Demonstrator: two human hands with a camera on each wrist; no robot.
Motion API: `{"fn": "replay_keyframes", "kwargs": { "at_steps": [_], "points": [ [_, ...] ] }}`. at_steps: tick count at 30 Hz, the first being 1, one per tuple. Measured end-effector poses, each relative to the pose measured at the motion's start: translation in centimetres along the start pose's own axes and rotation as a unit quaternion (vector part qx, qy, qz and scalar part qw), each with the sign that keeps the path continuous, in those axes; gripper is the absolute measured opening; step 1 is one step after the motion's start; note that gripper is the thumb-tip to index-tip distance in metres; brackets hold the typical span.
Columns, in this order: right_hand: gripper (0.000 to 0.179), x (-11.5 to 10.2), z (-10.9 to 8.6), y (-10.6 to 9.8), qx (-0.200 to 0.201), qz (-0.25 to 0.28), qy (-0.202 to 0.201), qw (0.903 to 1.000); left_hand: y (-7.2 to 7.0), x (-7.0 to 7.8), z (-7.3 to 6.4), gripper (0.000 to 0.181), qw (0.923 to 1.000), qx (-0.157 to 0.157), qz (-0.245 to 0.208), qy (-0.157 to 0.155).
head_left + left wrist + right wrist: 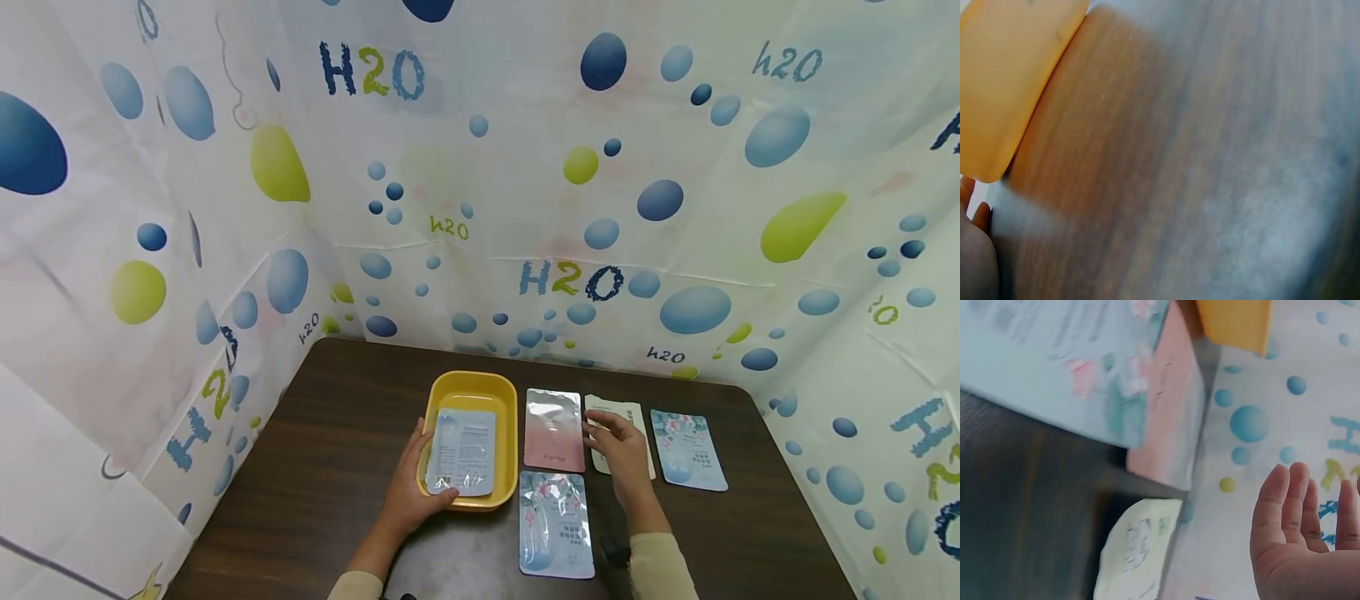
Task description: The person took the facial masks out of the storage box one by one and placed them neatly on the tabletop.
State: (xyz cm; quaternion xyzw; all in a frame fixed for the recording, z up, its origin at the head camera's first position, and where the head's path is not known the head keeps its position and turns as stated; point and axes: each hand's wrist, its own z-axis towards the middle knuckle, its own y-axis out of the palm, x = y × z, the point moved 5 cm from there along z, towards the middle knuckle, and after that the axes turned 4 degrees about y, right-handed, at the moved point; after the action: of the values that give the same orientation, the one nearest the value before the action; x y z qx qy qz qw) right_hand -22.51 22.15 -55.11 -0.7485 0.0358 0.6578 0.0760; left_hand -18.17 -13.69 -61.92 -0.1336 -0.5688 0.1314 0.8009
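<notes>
Over a table (300,500), gripping yellow tray (472,388) with left hand (415,486), poising relaxed right hand (621,448) just right of pink foil pouch (553,435) pointing away

So the yellow tray (472,393) is a rectangular one with rounded corners, sitting upright, left hand (408,486) gripping its near left side. Inside it there's a shiny pale-blue packet (463,454) lying flat, small print and a barcode facing up. Just right of the tray is a pink packet (553,433), silvery at its far end, and right beside that a cream packet (630,408), mostly covered by the right hand (618,450). Fingertips are at the pink one's edge, though honestly can't tell if they're touching. There's one blue floral packet (557,525) just nearer than the pink, plus a second floral packet (688,450) at far right, slightly skewed. All flat.
</notes>
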Motion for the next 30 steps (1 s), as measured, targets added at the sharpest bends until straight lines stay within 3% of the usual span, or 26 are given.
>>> {"fn": "replay_keyframes", "kwargs": {
  "at_steps": [15, 25, 30],
  "points": [
    [0.034, -3.5, 0.3, 3.8, -0.032, 0.078, -0.031, 0.9960, 0.0, 0.1, 0.0, 0.104, 1.0000, 0.001, -0.007, -0.001],
    [0.028, -4.6, 0.3, 6.7, -0.038, 0.041, -0.048, 0.9973, -0.1, 0.3, -0.1, 0.104, 0.9998, -0.001, -0.016, -0.009],
    [0.035, -4.8, 0.3, 8.0, -0.043, 0.059, -0.040, 0.9965, -0.1, 0.4, 0.0, 0.104, 0.9999, -0.001, -0.011, -0.004]
  ]
}}
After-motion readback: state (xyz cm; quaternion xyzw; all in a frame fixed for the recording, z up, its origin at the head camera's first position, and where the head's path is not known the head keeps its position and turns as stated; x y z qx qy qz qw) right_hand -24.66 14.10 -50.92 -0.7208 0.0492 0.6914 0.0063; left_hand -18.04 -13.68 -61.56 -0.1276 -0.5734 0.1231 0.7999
